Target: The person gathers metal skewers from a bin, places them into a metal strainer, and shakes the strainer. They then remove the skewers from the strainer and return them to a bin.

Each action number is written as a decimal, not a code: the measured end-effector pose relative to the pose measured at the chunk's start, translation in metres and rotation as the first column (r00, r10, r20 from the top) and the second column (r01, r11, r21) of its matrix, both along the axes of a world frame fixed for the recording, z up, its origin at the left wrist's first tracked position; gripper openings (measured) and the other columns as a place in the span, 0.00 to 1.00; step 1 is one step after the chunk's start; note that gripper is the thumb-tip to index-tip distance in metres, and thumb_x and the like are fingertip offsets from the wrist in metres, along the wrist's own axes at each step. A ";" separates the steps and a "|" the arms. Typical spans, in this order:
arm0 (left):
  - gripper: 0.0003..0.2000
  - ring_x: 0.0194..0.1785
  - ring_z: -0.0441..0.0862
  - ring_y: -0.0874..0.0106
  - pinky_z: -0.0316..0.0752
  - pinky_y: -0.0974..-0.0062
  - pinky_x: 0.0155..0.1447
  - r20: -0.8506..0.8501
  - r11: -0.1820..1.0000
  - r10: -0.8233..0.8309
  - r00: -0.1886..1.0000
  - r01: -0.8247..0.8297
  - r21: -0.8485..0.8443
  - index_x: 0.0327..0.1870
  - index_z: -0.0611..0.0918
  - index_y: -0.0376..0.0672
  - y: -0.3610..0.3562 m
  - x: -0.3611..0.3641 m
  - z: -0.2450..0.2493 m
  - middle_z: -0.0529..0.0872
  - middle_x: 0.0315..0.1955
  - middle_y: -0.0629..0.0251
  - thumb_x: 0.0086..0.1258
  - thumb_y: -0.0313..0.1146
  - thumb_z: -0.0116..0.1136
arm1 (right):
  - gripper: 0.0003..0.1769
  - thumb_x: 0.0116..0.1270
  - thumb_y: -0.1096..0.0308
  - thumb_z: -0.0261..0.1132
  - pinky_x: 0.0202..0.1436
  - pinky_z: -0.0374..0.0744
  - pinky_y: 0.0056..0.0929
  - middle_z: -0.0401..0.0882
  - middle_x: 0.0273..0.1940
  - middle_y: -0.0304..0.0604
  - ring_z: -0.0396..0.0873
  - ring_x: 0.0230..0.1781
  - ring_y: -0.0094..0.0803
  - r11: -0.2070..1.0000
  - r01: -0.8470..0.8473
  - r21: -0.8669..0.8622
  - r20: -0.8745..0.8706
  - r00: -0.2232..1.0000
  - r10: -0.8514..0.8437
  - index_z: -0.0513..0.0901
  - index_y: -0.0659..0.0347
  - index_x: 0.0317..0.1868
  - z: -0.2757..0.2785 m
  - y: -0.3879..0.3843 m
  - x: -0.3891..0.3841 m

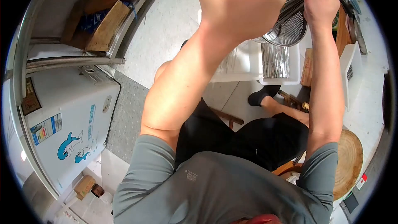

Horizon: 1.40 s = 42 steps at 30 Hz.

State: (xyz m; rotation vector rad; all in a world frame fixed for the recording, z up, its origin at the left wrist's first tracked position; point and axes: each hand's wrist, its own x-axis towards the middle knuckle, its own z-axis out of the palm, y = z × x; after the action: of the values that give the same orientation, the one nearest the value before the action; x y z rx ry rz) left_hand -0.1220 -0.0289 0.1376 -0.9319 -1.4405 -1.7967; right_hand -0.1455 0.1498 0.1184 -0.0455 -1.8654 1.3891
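Observation:
My right hand (320, 6) is at the upper right, its fingers wrapped round a bundle of thin metal skewers (292, 8) that slants down to the left. Below the bundle is a round perforated metal strainer (290, 31). A white plastic container (280, 81) under the strainer holds many more skewers (275, 62) lying side by side. My left hand (248, 4) looms large at the top, close to the camera. Its fingers run past the upper edge of the view, so what they do is hidden.
To the left stands a white chest (78, 137) with dolphin pictures, below a shelf with a cardboard box (105, 29). At right, a round wooden block (348, 164) rests on a pale counter (369, 112). Between my legs is part of a wooden stool (228, 116).

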 end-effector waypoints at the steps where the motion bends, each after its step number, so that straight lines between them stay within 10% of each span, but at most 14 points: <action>1: 0.14 0.18 0.61 0.85 0.52 0.80 0.21 -0.037 0.998 -0.049 0.998 0.050 0.030 0.16 0.70 0.39 0.000 -0.004 0.001 0.67 0.14 0.76 0.65 0.21 0.53 | 0.18 0.68 0.61 0.61 0.17 0.67 0.22 0.69 0.14 0.34 0.68 0.12 0.22 1.000 0.013 -0.004 -0.016 1.000 -0.013 0.72 0.58 0.21 0.004 -0.003 0.002; 11: 0.14 0.21 0.61 0.90 0.54 0.85 0.22 0.249 0.919 -0.354 0.901 0.286 0.272 0.18 0.71 0.38 0.014 0.001 0.007 0.70 0.16 0.79 0.67 0.24 0.54 | 0.16 0.68 0.61 0.62 0.18 0.67 0.21 0.70 0.16 0.34 0.68 0.13 0.21 0.997 -0.011 -0.082 -0.027 1.000 0.009 0.72 0.58 0.24 0.004 0.005 0.010; 21: 0.14 0.21 0.61 0.90 0.53 0.85 0.22 0.483 0.975 -0.213 0.849 0.156 0.156 0.16 0.69 0.37 0.014 0.009 0.016 0.67 0.15 0.80 0.64 0.23 0.54 | 0.13 0.66 0.69 0.63 0.31 0.74 0.24 0.77 0.21 0.39 0.75 0.23 0.25 0.968 -0.152 -0.198 0.049 0.985 0.165 0.78 0.67 0.25 -0.036 0.024 0.005; 25: 0.17 0.19 0.60 0.88 0.52 0.82 0.22 0.296 0.996 -0.021 0.955 0.046 -0.079 0.14 0.65 0.38 0.010 -0.003 -0.010 0.67 0.13 0.78 0.65 0.22 0.51 | 0.09 0.65 0.68 0.64 0.40 0.76 0.22 0.82 0.28 0.42 0.79 0.29 0.25 0.984 -0.179 -0.025 0.115 0.977 0.181 0.80 0.68 0.33 -0.054 0.028 0.012; 32: 0.17 0.18 0.60 0.87 0.52 0.80 0.21 0.467 0.962 -0.273 0.841 0.231 0.146 0.13 0.66 0.42 0.017 -0.010 -0.024 0.66 0.13 0.79 0.65 0.21 0.52 | 0.12 0.67 0.66 0.63 0.28 0.71 0.20 0.75 0.21 0.35 0.72 0.22 0.20 0.997 -0.064 -0.040 0.281 0.957 0.073 0.77 0.64 0.29 -0.075 0.015 0.018; 36: 0.16 0.18 0.60 0.87 0.52 0.80 0.21 0.440 0.979 -0.146 0.886 0.195 -0.067 0.13 0.68 0.42 0.009 -0.009 -0.033 0.67 0.13 0.79 0.64 0.21 0.53 | 0.15 0.67 0.63 0.63 0.27 0.71 0.21 0.75 0.19 0.34 0.72 0.21 0.20 0.992 -0.118 -0.040 0.163 0.979 0.123 0.77 0.64 0.26 -0.077 0.019 0.014; 42: 0.16 0.17 0.62 0.86 0.55 0.81 0.21 0.578 0.983 -0.178 0.796 0.173 0.065 0.14 0.69 0.41 0.006 -0.001 -0.034 0.69 0.13 0.78 0.64 0.22 0.53 | 0.14 0.63 0.63 0.66 0.31 0.74 0.21 0.79 0.21 0.35 0.76 0.23 0.20 0.995 -0.103 -0.009 0.217 0.971 0.103 0.80 0.65 0.26 -0.078 0.019 0.017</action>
State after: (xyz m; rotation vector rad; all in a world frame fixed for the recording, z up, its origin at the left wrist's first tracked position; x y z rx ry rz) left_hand -0.1230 -0.0226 0.1034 -0.5301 -1.7467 -2.3664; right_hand -0.1283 0.1685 0.0409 -0.1045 -2.0743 1.5032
